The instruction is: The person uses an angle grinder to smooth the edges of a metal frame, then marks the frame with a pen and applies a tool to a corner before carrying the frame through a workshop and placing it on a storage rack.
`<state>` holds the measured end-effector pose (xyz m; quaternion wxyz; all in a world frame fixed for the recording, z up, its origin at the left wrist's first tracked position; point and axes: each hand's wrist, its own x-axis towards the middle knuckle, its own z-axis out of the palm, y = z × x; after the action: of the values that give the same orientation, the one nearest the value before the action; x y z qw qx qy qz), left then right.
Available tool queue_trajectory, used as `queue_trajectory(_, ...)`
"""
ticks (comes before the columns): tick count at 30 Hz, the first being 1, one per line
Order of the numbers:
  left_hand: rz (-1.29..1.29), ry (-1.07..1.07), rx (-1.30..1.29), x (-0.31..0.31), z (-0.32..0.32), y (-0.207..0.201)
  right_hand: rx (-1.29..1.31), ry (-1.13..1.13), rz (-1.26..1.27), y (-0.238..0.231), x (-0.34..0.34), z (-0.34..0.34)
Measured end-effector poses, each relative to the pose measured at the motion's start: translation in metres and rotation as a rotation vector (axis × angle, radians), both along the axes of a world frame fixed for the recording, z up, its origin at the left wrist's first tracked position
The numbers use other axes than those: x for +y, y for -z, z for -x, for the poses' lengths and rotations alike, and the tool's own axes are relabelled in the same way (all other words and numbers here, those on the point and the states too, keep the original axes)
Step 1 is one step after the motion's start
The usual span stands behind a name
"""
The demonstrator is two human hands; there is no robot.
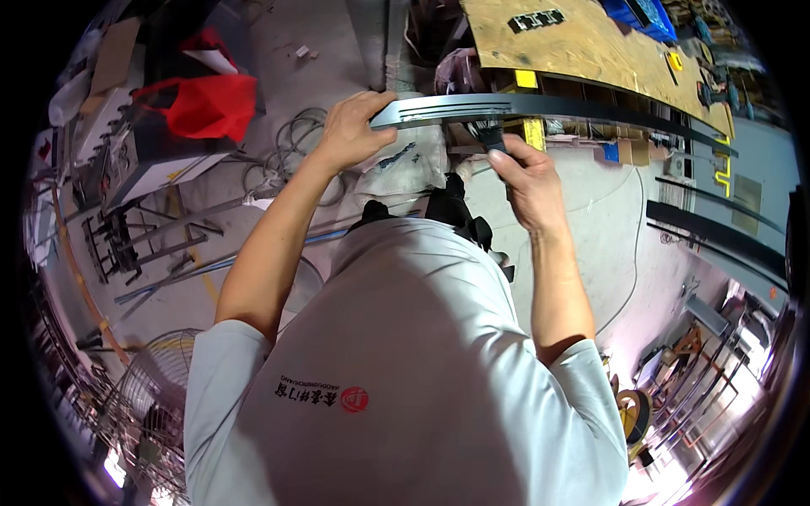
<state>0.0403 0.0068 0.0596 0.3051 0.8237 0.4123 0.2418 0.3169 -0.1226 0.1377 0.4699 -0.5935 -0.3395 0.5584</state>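
My left hand point(357, 131) is closed round the near end of a long grey metal profile point(582, 108), thumb below and fingers over the top. Dark parallel slots run along the profile's face near that end. The bar stretches away to the right beside the workbench. My right hand point(531, 181) grips a small black brush point(489, 139), thumb along its handle. Its bristle-like head is at the profile's lower edge; whether it touches the bar I cannot tell.
A wooden-topped workbench point(565, 42) stands ahead to the right, with a black slotted part point(537, 20) and a blue bin point(637, 17) on it. At left, a red bag point(211, 105) lies over boxes. A wire-cage fan point(156, 379) and metal bars point(202, 266) are lower left.
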Motion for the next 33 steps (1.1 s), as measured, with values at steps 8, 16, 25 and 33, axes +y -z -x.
queue_trajectory(8,0.435,-0.031,-0.551,-0.001,0.010,0.008,0.291,0.429,-0.034,0.018,0.042,0.091)
queue_trajectory(16,0.426,0.065,-0.517,0.001,0.013,0.008,0.337,0.462,-0.025,0.027,0.054,0.111)
queue_trajectory(25,0.450,0.046,-0.511,0.003,0.013,0.017,0.277,0.379,0.001,0.031,0.059,0.117)
queue_trajectory(33,0.542,0.089,-0.558,0.006,0.019,0.016,0.280,0.332,0.000,0.034,0.063,0.103)
